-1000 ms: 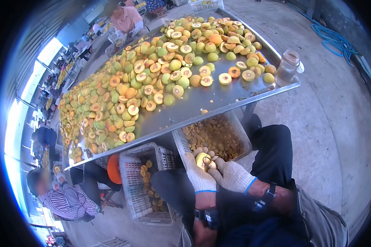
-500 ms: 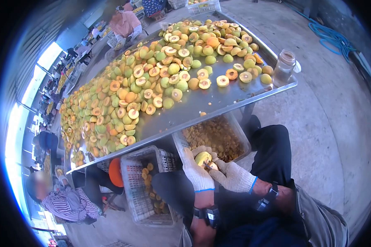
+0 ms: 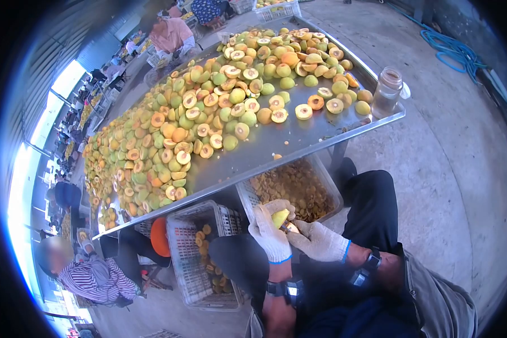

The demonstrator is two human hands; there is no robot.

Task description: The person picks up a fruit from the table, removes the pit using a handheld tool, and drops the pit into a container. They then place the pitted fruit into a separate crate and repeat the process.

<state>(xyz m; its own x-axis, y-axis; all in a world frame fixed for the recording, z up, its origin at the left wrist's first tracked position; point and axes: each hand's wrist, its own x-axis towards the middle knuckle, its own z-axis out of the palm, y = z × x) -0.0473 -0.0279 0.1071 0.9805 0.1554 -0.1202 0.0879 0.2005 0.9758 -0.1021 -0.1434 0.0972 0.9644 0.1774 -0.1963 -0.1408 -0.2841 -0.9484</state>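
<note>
My left hand [image 3: 268,235], in a white knit glove with a blue cuff edge, is closed around a yellow-green peach half [image 3: 280,218]. My right hand [image 3: 323,242], gloved the same way, is closed on a small metal tool [image 3: 290,226] whose end is at the fruit. Its exact shape is partly hidden by the fingers. Both hands are close together above my lap, at the near edge of a plastic bin [image 3: 331,191] that holds brown-yellow scraps. Beyond them, a metal table [image 3: 236,163] carries a large heap of halved peaches [image 3: 208,107].
A white crate [image 3: 181,265] with some peach pieces stands left of my knee. On the table's right corner is a clear jar [image 3: 387,93]. A person in a striped top [image 3: 98,279] sits at left; another in pink [image 3: 172,35] works across the table. A blue hose [image 3: 450,50] lies at far right.
The peach half has turned in my left hand, now showing more of its green-yellow skin side. The metal tool shows more plainly beside it. Both hands stay in nearly the same place.
</note>
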